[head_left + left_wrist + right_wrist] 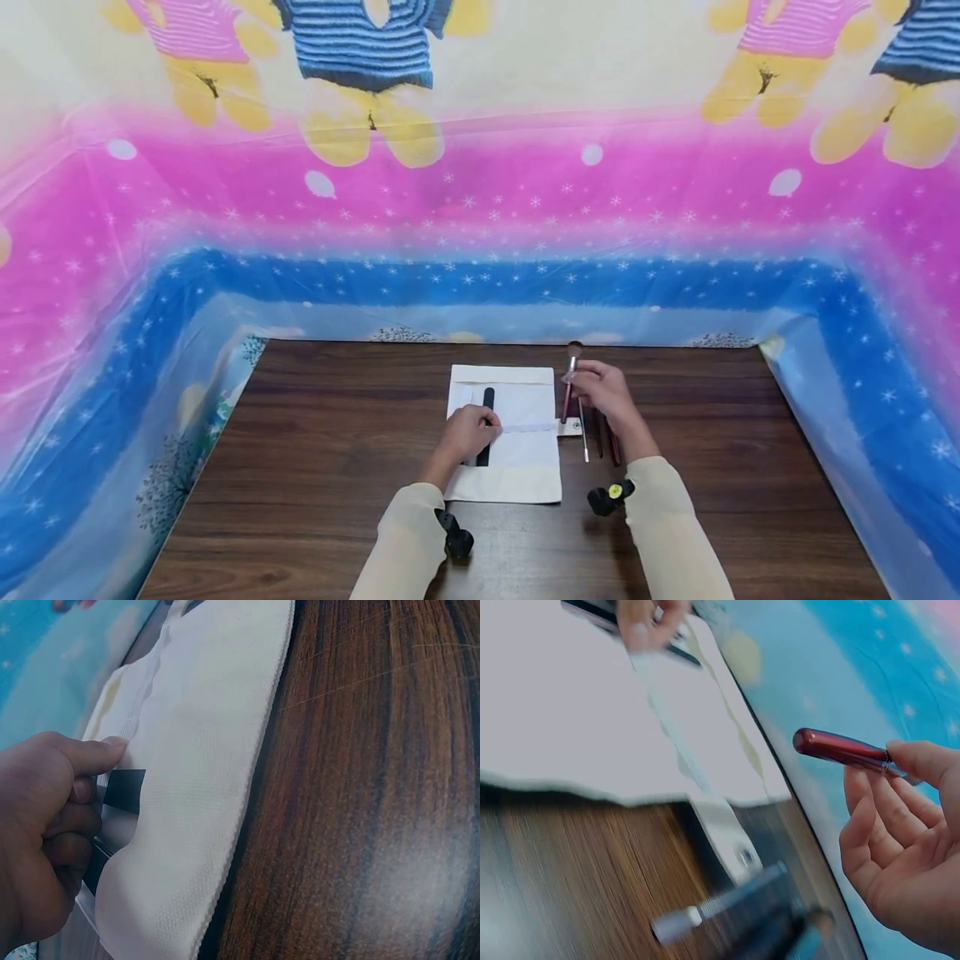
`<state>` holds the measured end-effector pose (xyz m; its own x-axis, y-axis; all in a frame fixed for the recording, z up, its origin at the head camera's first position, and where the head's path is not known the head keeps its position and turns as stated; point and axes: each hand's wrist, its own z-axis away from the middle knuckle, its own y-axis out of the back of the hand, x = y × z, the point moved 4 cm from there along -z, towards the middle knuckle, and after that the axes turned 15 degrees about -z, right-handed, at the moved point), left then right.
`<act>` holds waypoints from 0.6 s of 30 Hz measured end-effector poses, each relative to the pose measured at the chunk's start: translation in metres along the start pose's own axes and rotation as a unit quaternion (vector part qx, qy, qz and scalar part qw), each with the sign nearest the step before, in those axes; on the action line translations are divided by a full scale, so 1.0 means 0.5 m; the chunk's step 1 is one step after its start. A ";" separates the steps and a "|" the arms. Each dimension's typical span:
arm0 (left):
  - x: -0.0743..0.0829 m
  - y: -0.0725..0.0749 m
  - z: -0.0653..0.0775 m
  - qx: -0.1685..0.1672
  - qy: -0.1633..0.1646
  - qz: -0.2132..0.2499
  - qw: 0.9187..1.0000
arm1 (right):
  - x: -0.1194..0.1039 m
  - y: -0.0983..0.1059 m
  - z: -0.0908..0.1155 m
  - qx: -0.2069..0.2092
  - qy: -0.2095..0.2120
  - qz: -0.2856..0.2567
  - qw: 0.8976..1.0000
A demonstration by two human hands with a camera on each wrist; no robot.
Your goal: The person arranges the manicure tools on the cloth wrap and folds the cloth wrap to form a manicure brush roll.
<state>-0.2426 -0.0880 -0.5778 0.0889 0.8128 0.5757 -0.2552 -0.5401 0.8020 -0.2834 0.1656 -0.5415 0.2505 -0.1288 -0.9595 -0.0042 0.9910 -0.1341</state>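
Note:
A white fabric brush roll (525, 483) lies unfolded on the table. My left hand (471, 433) pinches its elastic band (133, 712) between thumb and forefinger, with the other fingers curled underneath. Under that hand a flat black strip with a rounded end (489, 400) lies lengthwise on the roll, crossed by the band. Right of the roll, my right hand (603, 392) holds up a makeup brush (570, 383) between thumb and fingers. Its dark bristles point away from me, and its red handle (840, 746) points back toward the roll.
A short strap with a snap (570, 427) sticks out from the roll's right side. Beside it lie a thin silver tool (586, 450) and several dark-handled brushes (616, 450), partly under the right hand. The wooden table (315, 467) meets a patterned cloth (480, 283) at its back edge.

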 end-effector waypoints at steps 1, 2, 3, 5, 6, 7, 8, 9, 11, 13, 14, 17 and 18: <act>0.000 0.000 0.001 0.001 0.000 0.002 1.000 | 0.003 -0.012 -0.003 -0.007 -0.003 -0.002 1.000; 0.001 0.000 0.001 0.002 -0.002 0.003 1.000 | 0.007 -0.024 -0.007 -0.011 -0.006 0.000 1.000; 0.002 0.000 0.002 0.003 -0.003 0.003 1.000 | 0.011 -0.035 -0.010 -0.016 -0.007 0.002 1.000; 0.003 -0.001 0.003 0.005 -0.006 0.002 1.000 | 0.022 -0.054 -0.016 -0.021 -0.010 -0.004 1.000; 0.003 -0.002 0.004 0.004 -0.005 0.001 1.000 | 0.028 -0.063 -0.020 -0.026 -0.011 -0.009 1.000; 0.003 -0.002 0.005 0.003 -0.003 -0.001 1.000 | 0.033 -0.070 -0.023 -0.027 -0.012 -0.012 0.999; 0.003 -0.003 0.004 0.003 -0.003 -0.003 1.000 | 0.038 -0.078 -0.026 -0.029 -0.013 -0.015 0.999; 0.002 -0.003 0.004 0.004 -0.003 -0.004 1.000 | 0.043 -0.085 -0.028 -0.032 -0.014 -0.020 0.999; 0.001 -0.004 0.003 0.004 0.001 -0.005 1.000 | 0.051 -0.098 -0.035 -0.032 -0.015 -0.023 0.999; 0.000 -0.004 0.003 0.005 0.004 -0.006 1.000 | 0.057 -0.110 -0.039 -0.024 -0.016 -0.016 0.999; 0.000 -0.005 0.002 0.005 0.003 -0.007 1.000 | 0.059 -0.114 -0.041 -0.020 -0.016 -0.014 1.000; 0.000 -0.006 0.003 0.005 0.002 -0.011 1.000 | 0.065 -0.127 -0.045 -0.005 -0.016 -0.007 1.000; 0.001 -0.006 0.004 0.006 0.002 -0.011 1.000 | 0.067 -0.130 -0.046 -0.001 -0.017 -0.006 1.000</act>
<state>-0.2398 -0.0865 -0.5798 0.0908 0.8252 0.5575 -0.2424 -0.5246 0.8161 -0.2970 0.0958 -0.5706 0.2824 -0.1390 -0.9492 -0.0028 0.9893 -0.1457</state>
